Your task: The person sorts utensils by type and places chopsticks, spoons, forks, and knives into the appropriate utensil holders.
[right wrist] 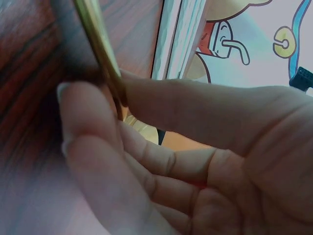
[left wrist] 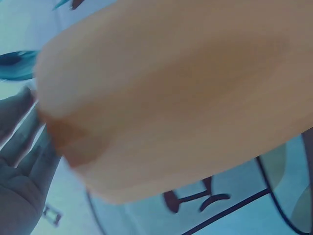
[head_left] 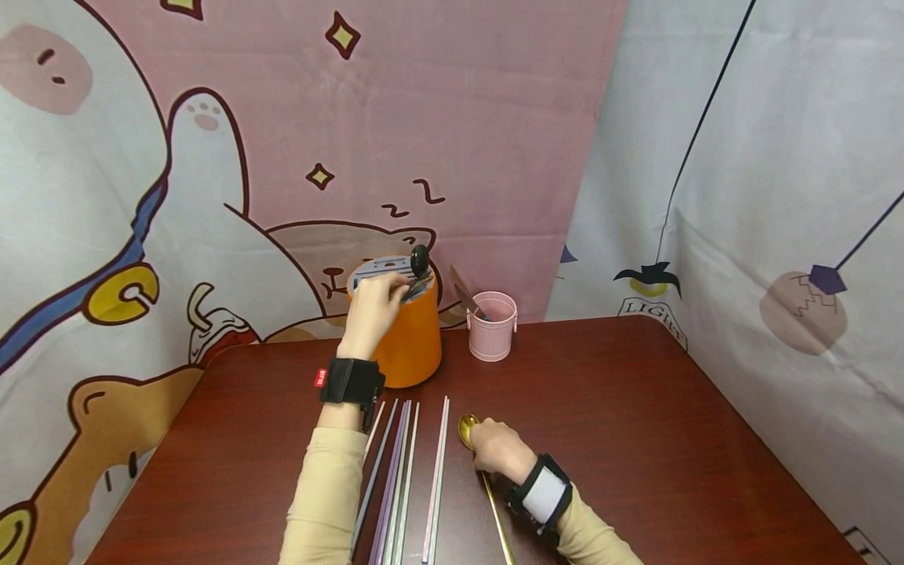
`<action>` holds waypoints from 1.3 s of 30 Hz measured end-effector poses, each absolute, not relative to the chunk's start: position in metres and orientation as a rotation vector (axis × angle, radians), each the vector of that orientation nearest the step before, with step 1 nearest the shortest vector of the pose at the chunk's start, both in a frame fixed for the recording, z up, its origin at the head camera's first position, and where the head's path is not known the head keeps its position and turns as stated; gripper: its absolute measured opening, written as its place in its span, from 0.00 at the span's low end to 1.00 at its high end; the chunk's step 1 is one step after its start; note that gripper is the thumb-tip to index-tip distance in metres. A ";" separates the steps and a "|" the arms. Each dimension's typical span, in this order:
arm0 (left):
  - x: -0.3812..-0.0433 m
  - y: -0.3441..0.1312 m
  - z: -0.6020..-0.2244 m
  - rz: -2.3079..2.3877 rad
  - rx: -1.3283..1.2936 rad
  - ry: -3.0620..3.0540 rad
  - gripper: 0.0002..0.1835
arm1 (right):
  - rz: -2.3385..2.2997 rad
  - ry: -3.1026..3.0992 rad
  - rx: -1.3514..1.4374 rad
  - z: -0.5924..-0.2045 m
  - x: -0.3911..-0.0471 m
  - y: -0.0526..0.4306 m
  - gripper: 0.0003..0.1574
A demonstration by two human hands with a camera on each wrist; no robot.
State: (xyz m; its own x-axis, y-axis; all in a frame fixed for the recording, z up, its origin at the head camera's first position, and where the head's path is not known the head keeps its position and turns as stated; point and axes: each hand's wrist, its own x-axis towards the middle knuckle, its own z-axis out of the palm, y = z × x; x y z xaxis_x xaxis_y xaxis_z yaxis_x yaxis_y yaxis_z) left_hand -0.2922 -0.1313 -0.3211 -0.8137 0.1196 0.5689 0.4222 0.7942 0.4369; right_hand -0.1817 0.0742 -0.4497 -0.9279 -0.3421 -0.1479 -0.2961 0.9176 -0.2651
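Clearly, the head view shows the left hand (head_left: 374, 306) just left of centre, at the top of an orange canister (head_left: 417, 353), beside a black spoon (head_left: 419, 260); whether its fingers grip anything I cannot tell. Below centre, the right hand (head_left: 503, 451) pinches a gold spoon (head_left: 498, 519), bowl toward the centre, handle running to the bottom edge. Pale sticks (head_left: 395, 486) lie left of it at the lower middle, and a pink bucket (head_left: 487, 337) stands right of the canister.

From the left wrist, the canister fills the middle, blurred, with the left hand's fingers at the lower left.

From the right wrist, thumb and forefinger clasp the gold handle left of centre; the sticks show at the upper middle.
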 end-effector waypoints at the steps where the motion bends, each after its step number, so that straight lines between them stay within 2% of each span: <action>1: -0.288 -0.132 -0.320 -0.755 -0.400 -2.438 0.10 | -0.360 2.883 -0.485 -0.450 -0.182 0.074 0.18; 11: -0.243 -0.129 -0.319 -0.695 -0.439 -2.337 0.11 | -0.416 2.830 -0.460 -0.453 -0.182 0.074 0.18; 22: -0.189 -0.113 -0.362 -0.748 -0.448 -2.446 0.08 | -0.380 2.812 -0.520 -0.452 -0.183 0.073 0.18; 28: -0.178 -0.104 -0.381 -0.752 -0.418 -2.534 0.08 | -0.406 2.794 -0.524 -0.452 -0.185 0.074 0.18; 39: -0.177 -0.098 -0.389 -0.830 -0.420 -2.627 0.08 | -0.503 2.893 -0.627 -0.440 -0.191 0.079 0.18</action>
